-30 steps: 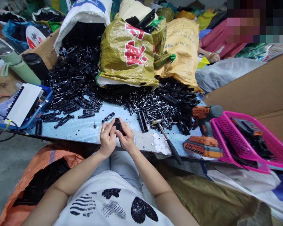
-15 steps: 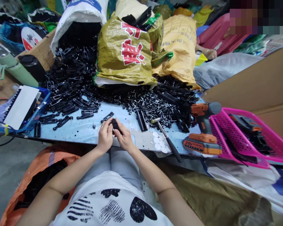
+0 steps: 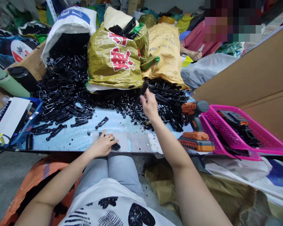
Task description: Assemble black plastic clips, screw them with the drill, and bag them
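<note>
My left hand (image 3: 103,144) lies at the table's front edge with its fingers over a long black part (image 3: 116,146), pressing it on a grey plate (image 3: 122,138). The ends of the part show on both sides of the fingers. Farther out, my right hand (image 3: 150,103) is closed on a long dark piece (image 3: 144,88) above the heap of pins (image 3: 129,108); its exact kind is unclear. A single black link piece (image 3: 102,122) lies just beyond my left hand. White round discs (image 3: 153,142) lie partly behind my right forearm.
Black link pieces (image 3: 61,103) are heaped at left below a white sack (image 3: 70,23). Yellow sacks (image 3: 115,62) stand behind the pins. A cordless drill (image 3: 194,127) and pink baskets (image 3: 245,150) are at right, a blue tray (image 3: 35,116) at left. A co-worker's hand (image 3: 196,56) shows beyond.
My hands have parted. The left has lowered to the table with a black part; the right has reached forward and picked up a long dark piece. The pair of black bars has left its place.
</note>
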Available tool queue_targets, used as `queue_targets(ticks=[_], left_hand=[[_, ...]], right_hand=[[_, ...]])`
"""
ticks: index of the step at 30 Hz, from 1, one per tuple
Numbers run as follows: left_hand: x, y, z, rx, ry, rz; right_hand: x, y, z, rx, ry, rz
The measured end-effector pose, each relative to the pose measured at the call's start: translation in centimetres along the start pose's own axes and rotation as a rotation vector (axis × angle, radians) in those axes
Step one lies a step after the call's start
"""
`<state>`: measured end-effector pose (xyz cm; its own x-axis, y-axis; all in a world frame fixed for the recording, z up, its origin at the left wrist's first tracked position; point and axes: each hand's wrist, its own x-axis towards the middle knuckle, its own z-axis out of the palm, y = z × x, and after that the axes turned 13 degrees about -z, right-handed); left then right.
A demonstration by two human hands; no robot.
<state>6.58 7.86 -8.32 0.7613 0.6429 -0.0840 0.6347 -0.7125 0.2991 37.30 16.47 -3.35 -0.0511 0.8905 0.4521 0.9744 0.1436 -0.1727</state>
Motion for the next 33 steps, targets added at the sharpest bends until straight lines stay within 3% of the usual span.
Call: queue_targets(ticks=[2, 6, 9, 13, 16, 20, 24, 26, 28, 30, 33], left_hand=[[0.4, -0.1, 0.1, 0.046, -0.038, 0.002], [0.8, 0.7, -0.1, 0.162, -0.025, -0.05], [1.1, 1.4, -0.4, 0.226, -0.001, -0.119], [1.6, 1.1, 0.1, 0.235, 0.012, -0.272], [2.5, -0.3, 0.7, 0.188, 0.02, -0.347], [5.0, -4.0, 0.2, 0.141, 0.079, -0.477], [6.2, -8.5, -2.0, 0.17, 0.179, -0.732], [5.3, -9.2, -2.8, 0.173, 0.198, -0.733], [3.8, -8.2, -2.8, 0.169, 0.177, -0.651], [2.2, -5.8, -2.0, 0.166, 0.128, -0.565], [0.5, -1.6, -0.2, 0.176, 0.06, -0.5]], right_hand=[[3.5, 3.2, -0.6, -0.095, 0.063, 0.075], [7.6, 8.2, -0.1, -0.182, -0.222, 0.122], [8.5, 9.5, 0.5, -0.151, -0.286, 0.044], [8.4, 9.9, -0.6, -0.155, -0.185, -0.028], [5.9, 8.6, -2.6, -0.163, -0.017, -0.07], [-2.6, 2.6, -3.0, 0.087, 0.183, -0.327], [-12.5, -3.4, -1.4, 0.433, 0.04, -0.467], [-15.4, -4.3, -1.6, 0.494, -0.107, -0.443], [-16.5, -4.4, -2.5, 0.445, -0.291, -0.411], [-16.3, -4.5, -3.0, 0.334, -0.435, -0.372], [-15.2, -6.0, -2.2, 0.143, -0.522, -0.288]])
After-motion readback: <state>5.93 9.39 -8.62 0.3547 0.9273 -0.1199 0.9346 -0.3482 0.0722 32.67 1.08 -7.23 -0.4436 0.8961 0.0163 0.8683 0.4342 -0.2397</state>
